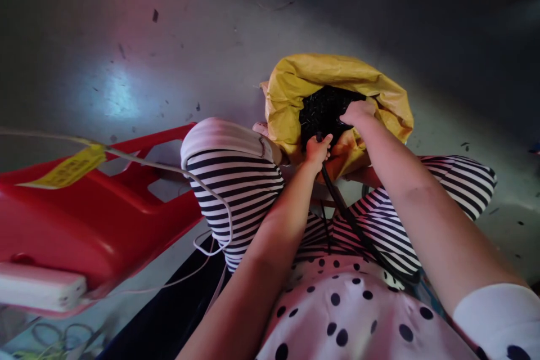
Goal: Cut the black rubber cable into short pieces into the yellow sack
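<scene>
I sit with striped trouser legs spread, a yellow sack [291, 95] standing open on the floor between my knees. The sack is filled with small black pieces [320, 109]. My left hand [317, 150] is closed around a black cable [350, 219] at the sack's near rim; the cable runs back across my lap. My right hand [358, 112] reaches into the sack's mouth, fingers curled down among the black pieces; what it grips is hidden.
A red plastic chair [84, 219] lies to my left with a yellow tag [70, 167] on a white cord [177, 171]. A white power strip [37, 287] sits at the lower left. The grey floor [169, 39] is speckled with dark scraps.
</scene>
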Demonstrator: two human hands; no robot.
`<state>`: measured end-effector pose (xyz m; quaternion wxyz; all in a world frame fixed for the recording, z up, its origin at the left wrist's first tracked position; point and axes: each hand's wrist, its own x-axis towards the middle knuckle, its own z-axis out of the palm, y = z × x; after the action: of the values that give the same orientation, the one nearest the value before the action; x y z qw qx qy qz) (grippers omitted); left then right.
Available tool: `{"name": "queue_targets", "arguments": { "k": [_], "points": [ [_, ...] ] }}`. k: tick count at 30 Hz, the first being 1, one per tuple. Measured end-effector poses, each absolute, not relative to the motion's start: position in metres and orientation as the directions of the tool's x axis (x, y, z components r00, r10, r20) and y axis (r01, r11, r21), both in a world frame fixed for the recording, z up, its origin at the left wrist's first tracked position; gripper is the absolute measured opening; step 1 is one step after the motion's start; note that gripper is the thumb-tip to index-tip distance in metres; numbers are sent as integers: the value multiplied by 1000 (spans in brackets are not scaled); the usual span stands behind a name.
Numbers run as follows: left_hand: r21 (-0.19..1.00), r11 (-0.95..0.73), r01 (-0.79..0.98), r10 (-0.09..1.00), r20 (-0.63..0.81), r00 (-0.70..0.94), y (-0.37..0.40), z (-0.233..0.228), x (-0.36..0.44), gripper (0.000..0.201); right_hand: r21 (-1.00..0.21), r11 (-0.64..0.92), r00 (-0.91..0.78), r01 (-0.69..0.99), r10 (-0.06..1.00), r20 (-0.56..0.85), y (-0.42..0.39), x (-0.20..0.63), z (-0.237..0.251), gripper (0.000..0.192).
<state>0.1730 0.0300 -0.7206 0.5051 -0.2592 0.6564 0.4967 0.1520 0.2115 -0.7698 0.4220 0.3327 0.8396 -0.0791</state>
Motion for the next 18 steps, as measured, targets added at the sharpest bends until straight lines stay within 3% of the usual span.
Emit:
{"name": "queue_targets", "arguments": {
  "k": [4,18],
  "points": [
    [365,413,-834,158,-931,-330,30,-721,175,28,279,784,-337,555,518,-786,226,145,-779,66],
    [380,406,-831,176,-925,-337,28,-725,181,32,262,808,-310,527,470,-826,239,116,-813,64]
  ]
}}
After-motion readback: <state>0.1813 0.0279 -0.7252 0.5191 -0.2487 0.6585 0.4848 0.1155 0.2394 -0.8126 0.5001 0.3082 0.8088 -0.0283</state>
